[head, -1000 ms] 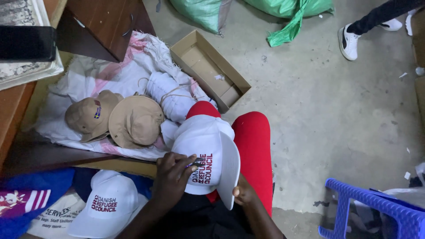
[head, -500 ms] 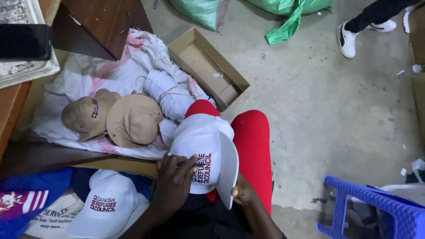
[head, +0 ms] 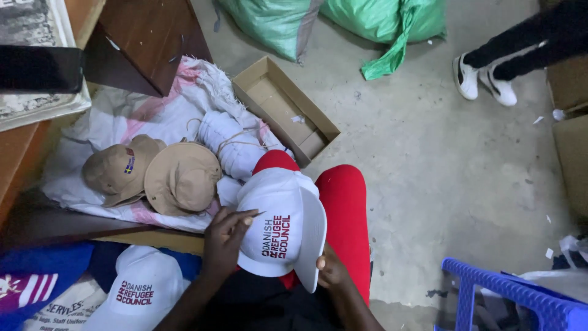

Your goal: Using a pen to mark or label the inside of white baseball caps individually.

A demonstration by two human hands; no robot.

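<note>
A white cap [head: 278, 211] with dark and red lettering rests on my lap, above my red trousers [head: 346, 214]. My left hand [head: 223, 239] lies on the cap's crown, its fingers pinched around a small thin dark tool [head: 258, 214] whose tip touches the fabric. My right hand [head: 331, 270] grips the cap's brim from below, with the thumb on the brim's edge. A second white cap [head: 144, 294] with the same lettering lies at my lower left, on a pile of printed cloth.
Two tan hats [head: 153, 175] and a tied white bundle [head: 229, 144] lie on a white and pink sack. An open cardboard box [head: 285, 107] and green sacks [head: 343, 18] sit on the concrete floor. Another person's legs and white shoes [head: 484, 79] stand upper right. A blue plastic stool [head: 514, 297] is lower right.
My left hand's fingers have shifted slightly on the cap's crown. The cap and my right hand stay where they were.
</note>
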